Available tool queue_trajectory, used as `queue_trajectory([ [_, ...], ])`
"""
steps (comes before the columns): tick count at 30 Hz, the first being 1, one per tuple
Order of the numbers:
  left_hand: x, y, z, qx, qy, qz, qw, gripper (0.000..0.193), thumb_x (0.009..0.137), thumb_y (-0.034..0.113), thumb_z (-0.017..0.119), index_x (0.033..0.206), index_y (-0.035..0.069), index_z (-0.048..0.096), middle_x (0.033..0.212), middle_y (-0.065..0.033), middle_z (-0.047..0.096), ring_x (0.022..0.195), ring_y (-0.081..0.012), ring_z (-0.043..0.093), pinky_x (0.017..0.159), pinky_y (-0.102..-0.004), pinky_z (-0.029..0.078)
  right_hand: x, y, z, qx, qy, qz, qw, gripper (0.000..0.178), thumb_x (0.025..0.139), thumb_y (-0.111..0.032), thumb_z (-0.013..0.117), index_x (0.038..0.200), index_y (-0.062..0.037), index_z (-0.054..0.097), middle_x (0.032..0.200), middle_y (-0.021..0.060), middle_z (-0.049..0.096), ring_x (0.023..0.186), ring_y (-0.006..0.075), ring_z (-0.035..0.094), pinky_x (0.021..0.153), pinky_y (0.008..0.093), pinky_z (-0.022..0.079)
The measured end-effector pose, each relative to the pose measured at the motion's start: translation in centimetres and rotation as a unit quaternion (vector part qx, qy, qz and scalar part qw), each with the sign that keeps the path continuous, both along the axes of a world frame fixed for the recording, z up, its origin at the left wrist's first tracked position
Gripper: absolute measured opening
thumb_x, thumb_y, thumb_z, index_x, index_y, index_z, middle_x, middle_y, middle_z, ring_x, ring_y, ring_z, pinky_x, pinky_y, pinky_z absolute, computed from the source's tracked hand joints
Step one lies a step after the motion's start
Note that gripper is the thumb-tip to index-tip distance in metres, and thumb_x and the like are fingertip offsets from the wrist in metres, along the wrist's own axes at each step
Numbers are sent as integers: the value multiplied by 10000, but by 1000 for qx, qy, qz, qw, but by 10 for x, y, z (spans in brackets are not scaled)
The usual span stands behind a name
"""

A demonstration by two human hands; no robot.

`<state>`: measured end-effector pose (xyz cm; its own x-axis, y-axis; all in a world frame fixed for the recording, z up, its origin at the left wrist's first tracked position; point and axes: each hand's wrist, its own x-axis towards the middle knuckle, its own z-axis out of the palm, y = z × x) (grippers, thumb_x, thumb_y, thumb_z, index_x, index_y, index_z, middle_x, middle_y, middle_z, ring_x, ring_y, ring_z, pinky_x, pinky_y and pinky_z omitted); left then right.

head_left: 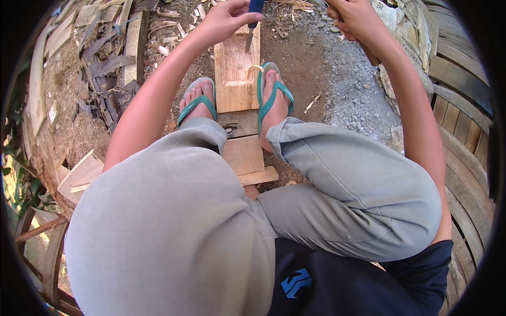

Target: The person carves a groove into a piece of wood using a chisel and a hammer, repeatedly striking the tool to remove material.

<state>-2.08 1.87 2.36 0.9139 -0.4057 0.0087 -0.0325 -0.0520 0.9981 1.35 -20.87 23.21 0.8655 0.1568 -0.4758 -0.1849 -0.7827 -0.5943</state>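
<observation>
My left hand (229, 18) is closed round the blue handle of a chisel (256, 7) at the top of the view. The chisel's narrow blade slants down into a long recess cut in a pale wooden beam (235, 99). Further right, my right hand (357, 22) is raised and closed round a brown wooden piece (370, 54), perhaps a mallet or club. The upper frame edge and my fingers hide most of that piece. A curled shaving (255, 69) stands at the recess's near right edge, and smaller chips lie inside.
My feet in green flip-flops (274, 100) flank the beam. Under its near end lie more wooden blocks (243, 155). Bark and offcuts (105, 66) are heaped at left. Grey gravel (356, 87), a crumpled sack (416, 63) and curved wooden slats (464, 105) line the right.
</observation>
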Motion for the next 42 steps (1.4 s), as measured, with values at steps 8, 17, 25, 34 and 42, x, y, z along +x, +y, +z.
queue_trajectory([
  [8, 51, -30, -29, 211, 0, 159, 964, 311, 939, 293, 692, 959, -12, 742, 798, -187, 725, 741, -283, 713, 706, -429, 535, 24, 6, 5, -49, -115, 193, 973, 419, 1075, -265, 509, 1439, -69, 571, 921, 75, 699, 791, 117, 588, 725, 293, 487],
  [17, 56, -31, -33, 219, 19, 131, 967, 309, 914, 272, 726, 874, -34, 744, 739, -200, 708, 692, -267, 705, 684, -426, 533, 30, 23, -4, -124, 20, 153, 980, 389, 1057, -229, 522, 1393, -53, 610, 1024, 136, 746, 868, 175, 623, 814, 360, 515],
  [25, 54, -26, -31, 196, 8, 143, 970, 317, 900, 273, 743, 841, -38, 729, 705, -212, 693, 665, -321, 703, 681, -459, 528, 34, 7, -46, -13, -154, 167, 974, 372, 1056, -231, 522, 1374, -74, 632, 969, 115, 746, 882, 185, 660, 824, 371, 523],
  [34, 58, -33, -30, 234, 5, 134, 963, 321, 898, 289, 754, 852, -29, 737, 738, -219, 702, 696, -319, 712, 675, -450, 527, 44, -8, -49, -51, -96, 139, 984, 389, 1054, -234, 529, 1401, -78, 613, 1003, 103, 740, 885, 159, 638, 822, 339, 522],
  [42, 58, -32, -42, 192, 27, 115, 974, 285, 899, 268, 738, 853, -13, 749, 737, -183, 717, 686, -264, 710, 672, -429, 530, 35, 0, -30, -94, -81, 138, 983, 376, 1050, -201, 516, 1376, -52, 629, 1099, 114, 744, 988, 151, 627, 896, 335, 506],
])
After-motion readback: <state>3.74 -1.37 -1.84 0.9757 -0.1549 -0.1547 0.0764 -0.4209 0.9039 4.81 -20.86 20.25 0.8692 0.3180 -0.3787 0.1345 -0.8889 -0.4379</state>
